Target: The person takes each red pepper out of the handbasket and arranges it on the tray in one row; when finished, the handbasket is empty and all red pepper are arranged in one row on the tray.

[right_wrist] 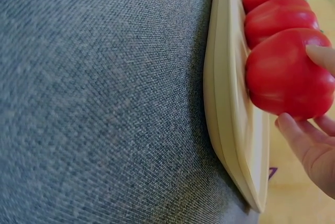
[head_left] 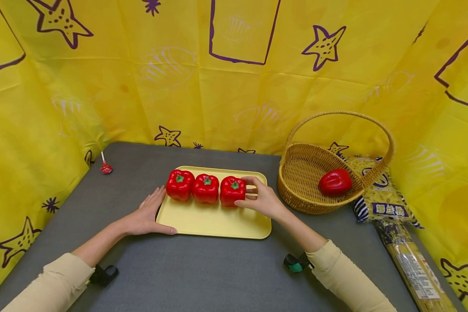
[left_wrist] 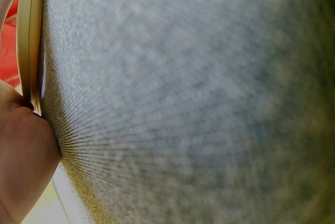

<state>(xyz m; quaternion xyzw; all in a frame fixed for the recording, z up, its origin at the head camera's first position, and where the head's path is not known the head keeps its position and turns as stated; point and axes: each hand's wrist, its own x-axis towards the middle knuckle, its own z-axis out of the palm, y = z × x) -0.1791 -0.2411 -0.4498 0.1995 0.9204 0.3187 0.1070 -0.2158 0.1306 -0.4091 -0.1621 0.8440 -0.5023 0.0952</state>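
Three red bell peppers with green stems stand in a row on a pale yellow tray (head_left: 214,223): a left one (head_left: 180,185), a middle one (head_left: 205,189) and a right one (head_left: 230,191). My right hand (head_left: 263,200) grips the right pepper, thumb at its front and fingers at its far right side. In the right wrist view this pepper (right_wrist: 288,75) sits between thumb and fingers, seemingly on the tray or just over it. My left hand (head_left: 148,215) lies spread at the tray's left end, thumb along the front rim. The left wrist view shows part of that hand (left_wrist: 26,156) against the tray's edge.
Right of the tray stands a wicker basket (head_left: 306,203) with a tall handle, holding another red pepper (head_left: 336,182). Beside it lie a yellow food bag (head_left: 388,195) and a long noodle packet (head_left: 417,268). A wrapped lollipop (head_left: 106,167) lies at the far left.
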